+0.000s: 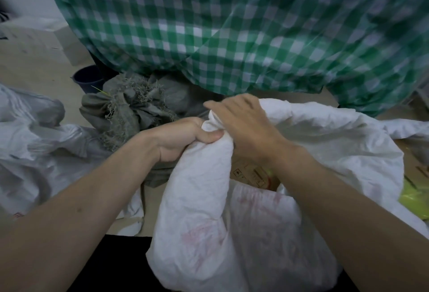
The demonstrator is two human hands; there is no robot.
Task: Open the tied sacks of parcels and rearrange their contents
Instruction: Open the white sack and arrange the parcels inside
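Both forearms reach in over the white sack (209,210), which stands directly below the camera. Left hand (183,139) has its fingers curled tight round the bunched neck; right hand (243,126) pinches the twisted knot (214,123) just above it. Inside the mouth a cardboard parcel (253,174) shows. Best to hold the neck steady and work the knot loose, not yank. A grey sack (130,108) lies behind.
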